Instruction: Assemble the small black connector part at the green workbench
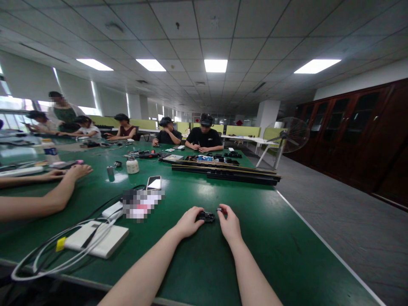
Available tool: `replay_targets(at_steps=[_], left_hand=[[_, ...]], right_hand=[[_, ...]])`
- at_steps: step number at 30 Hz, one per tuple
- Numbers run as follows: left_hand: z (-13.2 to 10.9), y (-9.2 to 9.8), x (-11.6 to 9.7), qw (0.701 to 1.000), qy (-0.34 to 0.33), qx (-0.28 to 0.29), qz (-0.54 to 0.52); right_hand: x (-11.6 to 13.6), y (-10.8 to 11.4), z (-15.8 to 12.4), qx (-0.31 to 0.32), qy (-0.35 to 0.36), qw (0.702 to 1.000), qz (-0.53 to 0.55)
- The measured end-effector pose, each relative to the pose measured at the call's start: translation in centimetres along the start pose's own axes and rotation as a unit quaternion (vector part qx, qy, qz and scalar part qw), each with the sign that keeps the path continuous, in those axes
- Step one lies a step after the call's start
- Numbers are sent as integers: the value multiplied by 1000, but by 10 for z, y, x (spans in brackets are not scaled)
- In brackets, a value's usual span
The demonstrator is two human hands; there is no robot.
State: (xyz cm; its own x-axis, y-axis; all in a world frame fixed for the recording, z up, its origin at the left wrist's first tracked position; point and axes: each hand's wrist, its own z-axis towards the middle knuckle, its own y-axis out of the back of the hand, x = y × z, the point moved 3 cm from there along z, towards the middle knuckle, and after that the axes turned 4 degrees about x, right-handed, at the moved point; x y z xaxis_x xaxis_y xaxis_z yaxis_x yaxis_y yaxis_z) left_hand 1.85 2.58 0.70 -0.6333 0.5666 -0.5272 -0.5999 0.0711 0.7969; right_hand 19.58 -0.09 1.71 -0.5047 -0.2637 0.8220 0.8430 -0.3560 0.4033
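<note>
Black part (208,217) is sitting on or just above the surface (280,242), contact unclear; left hand (190,222) is gripping its left end, probably steadying it; right hand (230,224) is pinching a small piece (219,209) just beside, likely keeping the part's right end uncovered

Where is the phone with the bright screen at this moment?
In the head view, the phone lies left of centre on the green table, right of the white jar, beyond your left hand.
</note>
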Motion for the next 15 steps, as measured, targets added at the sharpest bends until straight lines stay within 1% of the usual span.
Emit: replay_targets(at_steps=[8,12,15], left_hand=[[0,1,-2,1000,-3,-2,-6],[0,1,-1,1000,-6,-4,-12],[-1,1,-1,1000,-9,-5,-18]], right_hand=[[4,0,-2,29,-6,999,-21],[4,-3,-3,67,-16,997,-25],[6,-6,-4,105,-9,994,-16]])
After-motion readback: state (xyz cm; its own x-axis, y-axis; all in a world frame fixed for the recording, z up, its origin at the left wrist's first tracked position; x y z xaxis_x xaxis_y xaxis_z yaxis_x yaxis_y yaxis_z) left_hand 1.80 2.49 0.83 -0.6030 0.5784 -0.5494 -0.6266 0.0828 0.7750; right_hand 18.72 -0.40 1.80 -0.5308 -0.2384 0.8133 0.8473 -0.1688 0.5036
